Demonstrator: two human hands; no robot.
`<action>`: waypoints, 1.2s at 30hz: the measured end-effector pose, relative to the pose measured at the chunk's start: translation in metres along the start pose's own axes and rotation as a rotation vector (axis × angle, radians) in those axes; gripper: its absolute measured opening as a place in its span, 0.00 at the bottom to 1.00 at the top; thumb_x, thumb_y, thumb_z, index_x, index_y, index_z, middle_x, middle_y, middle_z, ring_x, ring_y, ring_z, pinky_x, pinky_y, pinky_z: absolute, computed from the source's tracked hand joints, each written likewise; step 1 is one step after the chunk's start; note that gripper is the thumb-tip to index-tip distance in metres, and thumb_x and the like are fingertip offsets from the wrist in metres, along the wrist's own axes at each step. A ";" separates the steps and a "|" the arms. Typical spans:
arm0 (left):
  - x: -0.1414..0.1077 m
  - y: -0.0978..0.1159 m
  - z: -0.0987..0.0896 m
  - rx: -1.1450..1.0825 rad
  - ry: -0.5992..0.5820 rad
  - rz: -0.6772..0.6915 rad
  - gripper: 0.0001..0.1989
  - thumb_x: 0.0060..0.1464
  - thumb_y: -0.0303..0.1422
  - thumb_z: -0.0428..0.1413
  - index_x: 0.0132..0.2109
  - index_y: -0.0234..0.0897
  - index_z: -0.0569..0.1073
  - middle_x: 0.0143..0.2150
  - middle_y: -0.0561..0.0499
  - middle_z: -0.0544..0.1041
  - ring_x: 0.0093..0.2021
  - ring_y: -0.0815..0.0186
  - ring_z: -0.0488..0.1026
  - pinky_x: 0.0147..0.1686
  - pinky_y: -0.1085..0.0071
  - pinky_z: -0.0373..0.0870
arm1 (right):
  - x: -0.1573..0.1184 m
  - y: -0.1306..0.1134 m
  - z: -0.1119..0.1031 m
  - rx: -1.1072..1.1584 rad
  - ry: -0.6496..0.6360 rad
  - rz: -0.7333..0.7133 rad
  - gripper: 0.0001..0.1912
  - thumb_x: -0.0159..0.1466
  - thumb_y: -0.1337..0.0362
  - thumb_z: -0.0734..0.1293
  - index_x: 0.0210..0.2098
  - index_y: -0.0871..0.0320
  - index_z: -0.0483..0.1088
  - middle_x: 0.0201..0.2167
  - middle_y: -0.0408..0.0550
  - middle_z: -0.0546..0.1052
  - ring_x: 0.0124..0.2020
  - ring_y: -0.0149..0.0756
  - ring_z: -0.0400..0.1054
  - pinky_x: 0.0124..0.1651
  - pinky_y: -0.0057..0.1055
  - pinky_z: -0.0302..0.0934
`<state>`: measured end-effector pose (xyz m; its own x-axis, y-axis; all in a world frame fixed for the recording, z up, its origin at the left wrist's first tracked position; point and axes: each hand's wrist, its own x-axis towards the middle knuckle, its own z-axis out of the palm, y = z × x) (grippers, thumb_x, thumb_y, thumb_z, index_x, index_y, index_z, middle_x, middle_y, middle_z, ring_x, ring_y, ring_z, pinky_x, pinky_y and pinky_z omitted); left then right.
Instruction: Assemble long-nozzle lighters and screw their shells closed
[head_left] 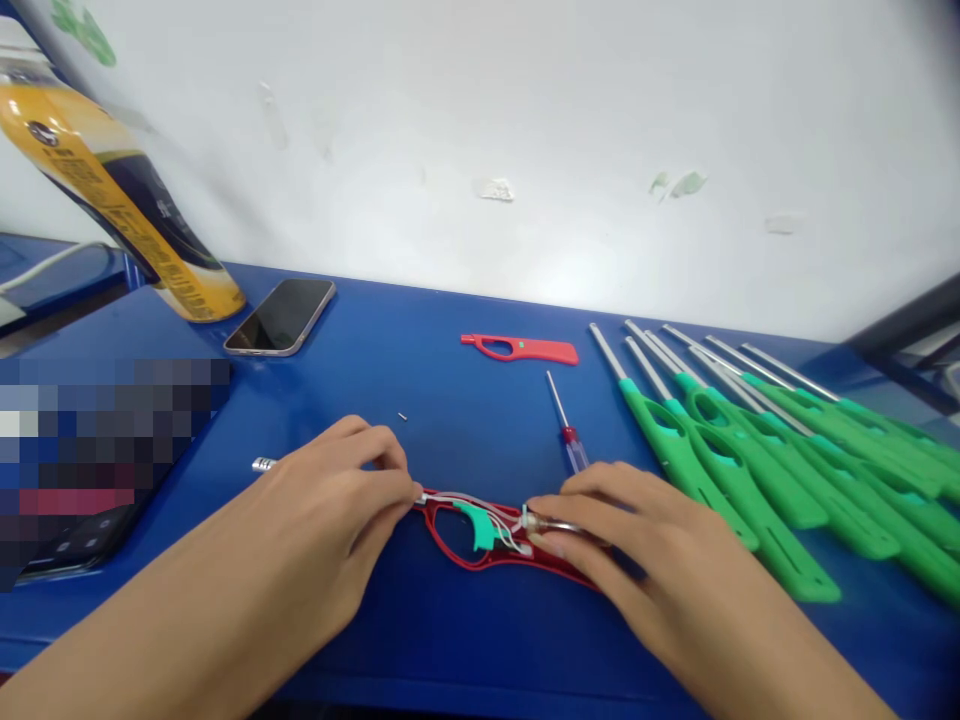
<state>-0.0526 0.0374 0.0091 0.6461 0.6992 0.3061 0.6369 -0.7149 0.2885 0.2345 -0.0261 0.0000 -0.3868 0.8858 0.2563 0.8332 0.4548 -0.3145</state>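
An opened red lighter shell (pixel 461 565) lies on the blue table between my hands, its inside facing up. White wires (pixel 469 500) and a teal trigger (pixel 480 530) sit in it. My left hand (pixel 349 510) pinches the shell's narrow neck end. The metal tube's tip (pixel 264 464) sticks out left of that hand; the rest of the tube is hidden. Fingers of my right hand (pixel 630 530) close on a small shiny gas tank with a metal valve end (pixel 531 520) over the shell's handle part. A screwdriver (pixel 574 448) lies just beyond my right hand.
A red shell half (pixel 544 350) lies near the wall, and a tiny metal pin (pixel 403 416) nearer me. Several green lighters (pixel 787 460) fill the right side. At left are a phone (pixel 281 315), a drink bottle (pixel 150 200) and a partly blurred dark device (pixel 90 530).
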 end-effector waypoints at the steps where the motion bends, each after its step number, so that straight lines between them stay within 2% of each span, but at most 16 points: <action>1: -0.001 0.001 0.001 0.006 -0.009 -0.025 0.17 0.73 0.32 0.50 0.40 0.46 0.82 0.41 0.52 0.80 0.38 0.63 0.77 0.37 0.66 0.71 | 0.000 0.001 0.000 -0.011 -0.003 -0.008 0.12 0.78 0.59 0.63 0.51 0.46 0.80 0.44 0.41 0.82 0.40 0.39 0.79 0.46 0.43 0.78; 7: 0.006 0.001 0.004 -0.011 -0.084 -0.073 0.19 0.75 0.38 0.49 0.37 0.42 0.80 0.37 0.51 0.77 0.34 0.61 0.76 0.37 0.62 0.69 | 0.003 0.003 0.000 -0.079 -0.009 -0.031 0.18 0.80 0.56 0.58 0.52 0.42 0.80 0.44 0.42 0.83 0.37 0.40 0.80 0.42 0.44 0.79; 10: 0.010 0.001 0.003 -0.030 -0.113 -0.106 0.16 0.75 0.39 0.51 0.40 0.44 0.81 0.41 0.52 0.79 0.37 0.60 0.78 0.39 0.63 0.70 | 0.003 0.003 -0.002 -0.151 0.008 -0.067 0.22 0.81 0.56 0.55 0.52 0.46 0.81 0.43 0.43 0.84 0.36 0.40 0.80 0.40 0.42 0.80; 13: 0.012 0.003 0.003 -0.058 -0.106 -0.083 0.13 0.74 0.34 0.51 0.48 0.48 0.81 0.46 0.53 0.81 0.43 0.61 0.80 0.41 0.66 0.70 | 0.003 0.002 -0.005 -0.196 0.017 -0.109 0.26 0.82 0.58 0.51 0.52 0.48 0.82 0.43 0.45 0.84 0.36 0.39 0.81 0.39 0.41 0.81; 16: 0.011 0.003 0.004 -0.078 -0.106 -0.011 0.19 0.70 0.24 0.50 0.49 0.51 0.82 0.46 0.56 0.80 0.42 0.67 0.79 0.40 0.71 0.68 | 0.002 0.001 -0.007 -0.203 0.025 -0.123 0.28 0.82 0.58 0.49 0.51 0.49 0.82 0.43 0.45 0.85 0.36 0.38 0.82 0.40 0.41 0.81; 19: 0.011 0.004 0.004 -0.083 -0.095 0.030 0.22 0.67 0.19 0.51 0.46 0.50 0.84 0.43 0.57 0.80 0.38 0.71 0.78 0.36 0.75 0.66 | 0.003 0.000 -0.008 -0.217 0.026 -0.133 0.28 0.82 0.58 0.50 0.52 0.49 0.82 0.43 0.45 0.85 0.35 0.39 0.82 0.38 0.41 0.81; 23: 0.011 0.005 0.003 -0.082 -0.065 0.043 0.22 0.65 0.18 0.51 0.43 0.49 0.85 0.40 0.58 0.79 0.35 0.74 0.77 0.32 0.77 0.63 | 0.002 0.001 -0.009 -0.208 -0.007 -0.147 0.27 0.81 0.56 0.51 0.52 0.48 0.82 0.42 0.44 0.85 0.34 0.39 0.81 0.37 0.41 0.81; 27: 0.012 0.008 0.000 -0.072 -0.054 0.049 0.23 0.62 0.18 0.49 0.42 0.48 0.84 0.39 0.56 0.78 0.32 0.73 0.76 0.30 0.76 0.64 | 0.001 0.000 -0.008 -0.200 -0.025 -0.124 0.27 0.81 0.57 0.50 0.52 0.46 0.81 0.43 0.45 0.84 0.34 0.39 0.81 0.35 0.40 0.81; 32: 0.012 0.012 0.001 -0.048 -0.075 0.047 0.21 0.61 0.18 0.47 0.36 0.43 0.82 0.39 0.54 0.79 0.29 0.70 0.76 0.29 0.72 0.63 | 0.003 -0.003 -0.007 -0.179 -0.018 -0.114 0.27 0.81 0.56 0.51 0.48 0.48 0.81 0.42 0.46 0.83 0.34 0.38 0.80 0.36 0.38 0.80; 36: 0.013 0.014 0.001 -0.053 -0.073 0.061 0.24 0.62 0.18 0.47 0.42 0.47 0.84 0.40 0.55 0.80 0.32 0.68 0.78 0.31 0.72 0.64 | 0.003 -0.004 -0.008 -0.166 -0.022 -0.098 0.24 0.81 0.55 0.54 0.51 0.47 0.82 0.42 0.46 0.82 0.34 0.36 0.79 0.38 0.34 0.78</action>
<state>-0.0350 0.0364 0.0164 0.7132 0.6517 0.2580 0.5737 -0.7543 0.3192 0.2333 -0.0263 0.0090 -0.4766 0.8405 0.2577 0.8440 0.5195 -0.1331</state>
